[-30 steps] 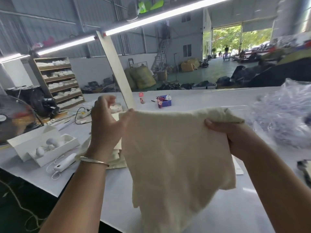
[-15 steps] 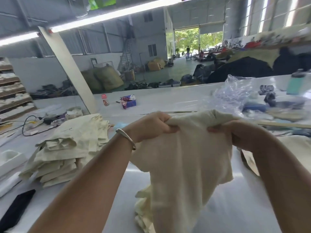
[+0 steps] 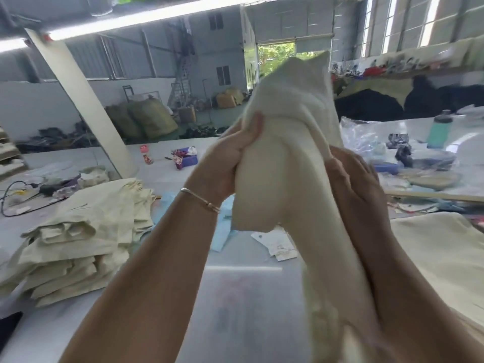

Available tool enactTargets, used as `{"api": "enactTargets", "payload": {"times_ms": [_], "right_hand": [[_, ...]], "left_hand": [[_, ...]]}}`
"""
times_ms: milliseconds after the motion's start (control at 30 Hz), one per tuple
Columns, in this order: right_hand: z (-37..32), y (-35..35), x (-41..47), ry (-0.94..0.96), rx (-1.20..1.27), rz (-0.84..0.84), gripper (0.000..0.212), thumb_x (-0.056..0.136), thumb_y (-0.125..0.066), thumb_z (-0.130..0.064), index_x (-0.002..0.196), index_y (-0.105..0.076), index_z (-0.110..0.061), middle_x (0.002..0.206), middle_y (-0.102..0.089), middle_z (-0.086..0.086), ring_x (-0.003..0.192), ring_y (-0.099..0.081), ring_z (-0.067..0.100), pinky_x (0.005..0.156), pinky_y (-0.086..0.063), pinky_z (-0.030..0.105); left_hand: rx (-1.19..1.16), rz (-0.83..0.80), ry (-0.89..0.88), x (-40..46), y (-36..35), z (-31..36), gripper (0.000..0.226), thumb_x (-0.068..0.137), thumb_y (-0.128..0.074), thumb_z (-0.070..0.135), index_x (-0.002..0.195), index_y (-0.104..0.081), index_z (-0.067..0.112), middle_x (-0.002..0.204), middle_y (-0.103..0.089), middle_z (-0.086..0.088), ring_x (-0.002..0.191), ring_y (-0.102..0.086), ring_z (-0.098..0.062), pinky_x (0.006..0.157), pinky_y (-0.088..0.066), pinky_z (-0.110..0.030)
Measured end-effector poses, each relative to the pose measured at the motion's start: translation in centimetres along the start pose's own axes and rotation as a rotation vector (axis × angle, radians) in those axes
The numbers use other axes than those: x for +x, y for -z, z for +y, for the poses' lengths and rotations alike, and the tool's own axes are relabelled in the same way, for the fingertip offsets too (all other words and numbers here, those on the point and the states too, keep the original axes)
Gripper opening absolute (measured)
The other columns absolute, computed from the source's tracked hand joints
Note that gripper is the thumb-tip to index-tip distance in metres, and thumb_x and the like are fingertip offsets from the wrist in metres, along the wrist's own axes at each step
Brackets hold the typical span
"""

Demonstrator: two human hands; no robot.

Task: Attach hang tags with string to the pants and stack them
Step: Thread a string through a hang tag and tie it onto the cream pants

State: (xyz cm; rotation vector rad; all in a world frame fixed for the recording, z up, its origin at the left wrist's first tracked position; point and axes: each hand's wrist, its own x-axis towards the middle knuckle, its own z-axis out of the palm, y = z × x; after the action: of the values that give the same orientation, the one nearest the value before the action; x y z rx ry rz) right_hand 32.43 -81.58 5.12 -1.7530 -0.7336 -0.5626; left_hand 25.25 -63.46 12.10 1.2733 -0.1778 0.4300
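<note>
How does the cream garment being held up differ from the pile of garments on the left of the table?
The held garment is one piece, lifted off the table and bunched, gripped by the left hand and the right hand; the pile is several pieces, folded flat and stacked on the white table. The held garment hangs long and vertical; the pile lies low and wide. The held one looks creamier, the pile slightly greener. Both are pale fabric.
</note>
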Motion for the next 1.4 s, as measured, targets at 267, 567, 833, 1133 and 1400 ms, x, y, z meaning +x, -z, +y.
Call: {"api": "enactTargets", "payload": {"times_ms": [267,567,833,1133,1400], "right_hand": [[2.9,-16.2,-7.8,0.053,-0.438,-0.554,0.043,0.098,-0.038,-0.048,0.134,-0.053,-0.029,0.144,-0.048,-0.008,0.136,-0.038,0.012,0.114,-0.022,0.038],[13.3,-18.3,-22.5,-0.306,-0.649,-0.911,0.043,0.098,-0.041,-0.043,0.141,-0.039,-0.043,0.154,-0.028,-0.020,0.142,-0.023,0.001,0.115,-0.008,0.028],[14.3,-13.4,-23.3,-0.415,-0.785,-0.625,0.031,0.094,-0.056,-0.014,0.121,-0.066,-0.026,0.141,-0.052,-0.005,0.127,-0.051,0.022,0.110,-0.019,0.038],[14.9,-9.1,-22.2,-0.715,-0.988,-0.338,0.055,0.091,-0.061,-0.035,0.138,-0.046,-0.013,0.146,-0.040,0.018,0.133,-0.038,0.035,0.109,-0.026,0.049],[17.7,-2.7,-19.5,-1.287,-0.713,-0.309,0.078,0.069,-0.072,-0.064,0.117,-0.052,-0.005,0.117,-0.058,0.018,0.107,-0.056,0.036,0.086,-0.045,0.042]], "left_hand": [[0.254,0.448,0.437,-11.5,20.3,-6.3,0.022,0.099,-0.052,0.013,0.118,-0.064,0.010,0.115,-0.068,-0.017,0.095,-0.070,-0.026,0.080,-0.058,-0.037],[0.819,0.586,0.742,-19.8,32.0,-17.2,0.022,0.092,-0.055,0.010,0.103,-0.066,0.025,0.113,-0.069,-0.003,0.091,-0.060,-0.015,0.070,-0.048,-0.021],[1.434,0.616,0.654,-19.4,31.8,-19.6,0.056,0.081,-0.063,0.014,0.135,-0.048,0.018,0.124,-0.052,-0.019,0.112,-0.046,-0.040,0.084,-0.042,-0.045],[1.320,0.206,0.434,-17.8,23.9,-24.7,0.013,0.077,-0.065,-0.001,0.080,-0.072,0.010,0.085,-0.066,-0.007,0.089,-0.058,-0.031,0.078,-0.042,-0.036],[1.064,-0.138,0.462,-15.5,13.1,-28.3,0.016,0.080,-0.061,0.005,0.085,-0.072,0.016,0.082,-0.067,0.009,0.078,-0.060,-0.011,0.078,-0.047,-0.023]]}}
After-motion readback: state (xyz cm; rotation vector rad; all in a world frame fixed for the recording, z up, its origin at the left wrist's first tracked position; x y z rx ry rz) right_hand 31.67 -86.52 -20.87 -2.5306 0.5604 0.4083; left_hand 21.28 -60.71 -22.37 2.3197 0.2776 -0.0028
